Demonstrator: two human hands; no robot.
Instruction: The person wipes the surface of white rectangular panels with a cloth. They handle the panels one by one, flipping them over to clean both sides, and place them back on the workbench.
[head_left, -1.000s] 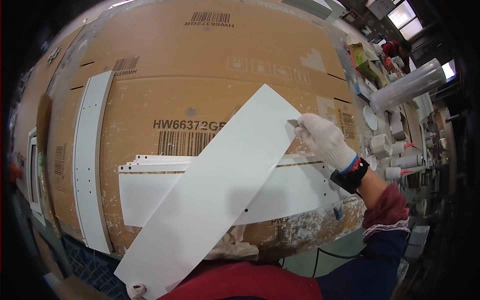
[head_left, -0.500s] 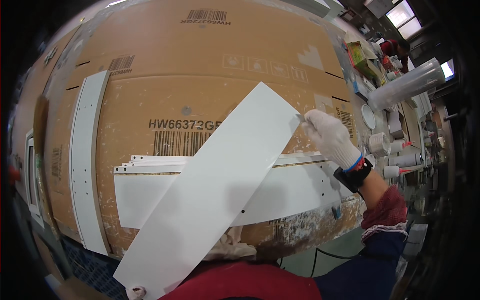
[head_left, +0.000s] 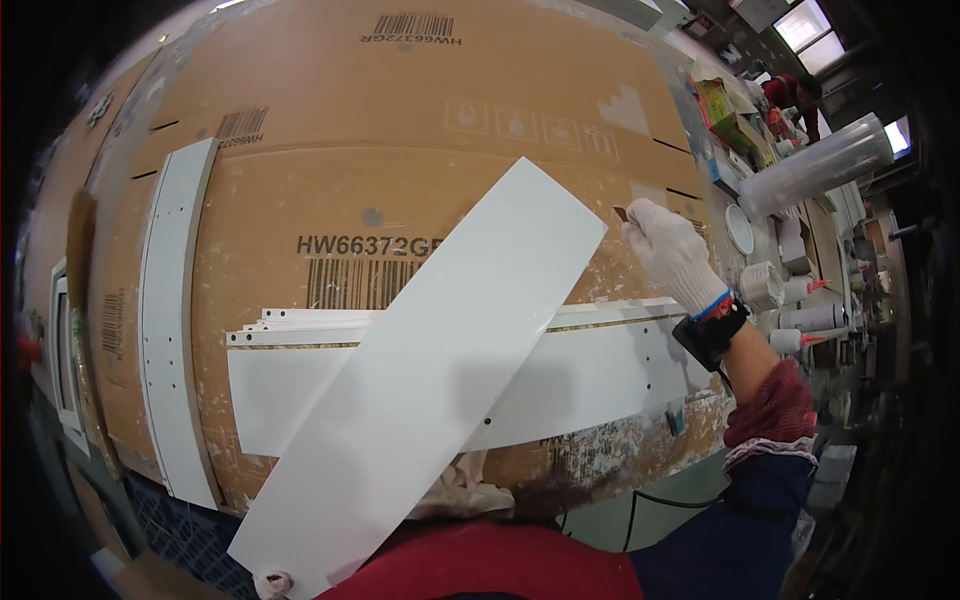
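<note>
A long white panel [head_left: 420, 370] lies tilted across the view, its far end over the cardboard and its near end by my body. My left hand [head_left: 272, 584] grips that near end. Only a gloved thumb tip shows on the panel's face; the other fingers are hidden. My right hand [head_left: 665, 250], in a white knitted glove, is just right of the panel's far corner, apart from it. Its fingers are closed on a small thin brown piece [head_left: 621, 213], mostly covered by the glove. Beneath the held panel lie several stacked white panels [head_left: 620, 365] with small holes.
Cardboard [head_left: 330, 200] covers the worktable. A narrow white board [head_left: 175, 330] lies at the left, beside a brush [head_left: 80, 300]. At right are a clear plastic roll [head_left: 820, 165], a white lid [head_left: 738, 230] and bottles [head_left: 815, 318]. Another person [head_left: 797, 95] is far right.
My right hand has moved slightly right, away from the panel's far corner, and the brown piece in its fingers now shows more. The panel and my left hand stay nearly still.
</note>
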